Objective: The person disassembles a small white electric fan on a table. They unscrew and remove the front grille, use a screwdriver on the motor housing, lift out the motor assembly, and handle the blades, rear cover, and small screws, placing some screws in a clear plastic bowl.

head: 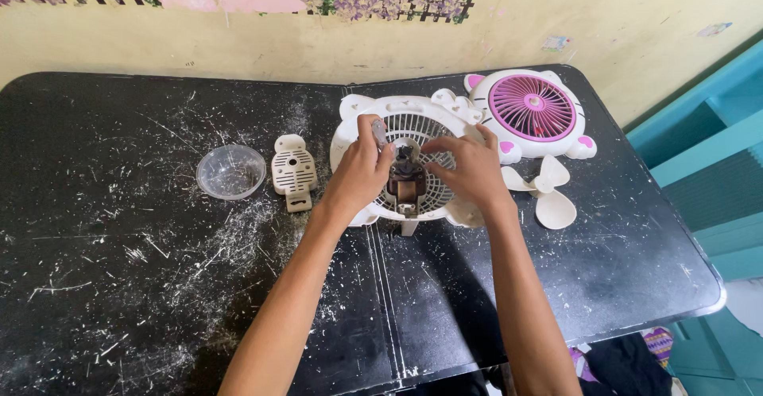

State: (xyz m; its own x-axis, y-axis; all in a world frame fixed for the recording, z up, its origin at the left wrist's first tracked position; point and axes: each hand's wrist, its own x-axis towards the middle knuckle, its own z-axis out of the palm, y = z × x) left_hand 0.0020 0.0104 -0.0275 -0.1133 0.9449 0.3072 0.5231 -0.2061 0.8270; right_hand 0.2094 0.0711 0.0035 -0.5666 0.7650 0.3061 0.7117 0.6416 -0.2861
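Observation:
A white round fan housing (413,118) with a grille lies flat on the black table (119,269). A small brown motor (406,180) sits at its middle. My left hand (359,172) rests on the housing's left side and pinches a small grey part (379,131) between thumb and fingers. My right hand (470,170) hovers over the grille just right of the motor, fingers bent towards it. Whether it grips anything is unclear.
A white and pink fan front cover (532,110) lies at the back right. A cream fan blade (548,193) lies beside my right hand. Left of the housing lie a small white vented cover (293,172) and a clear plastic bowl (230,171).

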